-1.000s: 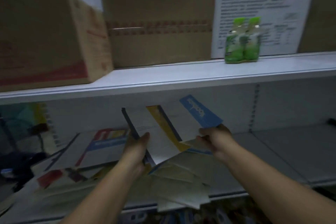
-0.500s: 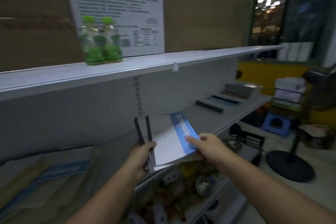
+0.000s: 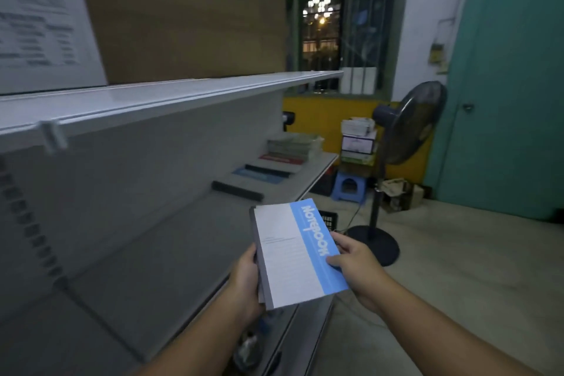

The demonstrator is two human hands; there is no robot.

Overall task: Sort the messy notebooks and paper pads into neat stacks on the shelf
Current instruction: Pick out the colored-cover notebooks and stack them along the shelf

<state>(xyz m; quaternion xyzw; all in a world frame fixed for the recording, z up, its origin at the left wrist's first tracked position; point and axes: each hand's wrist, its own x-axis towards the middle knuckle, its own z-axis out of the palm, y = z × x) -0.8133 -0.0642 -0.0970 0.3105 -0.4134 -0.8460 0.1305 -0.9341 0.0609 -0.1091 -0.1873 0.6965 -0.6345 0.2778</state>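
A: Where is the notebook [image 3: 293,256] held?
B: It is held over the front edge of the lower shelf [image 3: 171,253], with its blue band to the right.
A: What is hidden?
B: Possibly a second notebook [image 3: 253,227] beneath; only a dark edge is seen.
A: And the grip?
B: The spine side is clasped by the left hand [image 3: 245,287], whose fingers are hidden underneath. The blue band is pinched by the right hand [image 3: 354,265], thumb on top.

I'm in what looks like a small stationery shop or stockroom: white metal display shelves [image 3: 183,94], a cardboard carton [image 3: 183,15] on top, stacked notebooks [image 3: 293,146] farther along, and a pedestal fan [image 3: 409,122].
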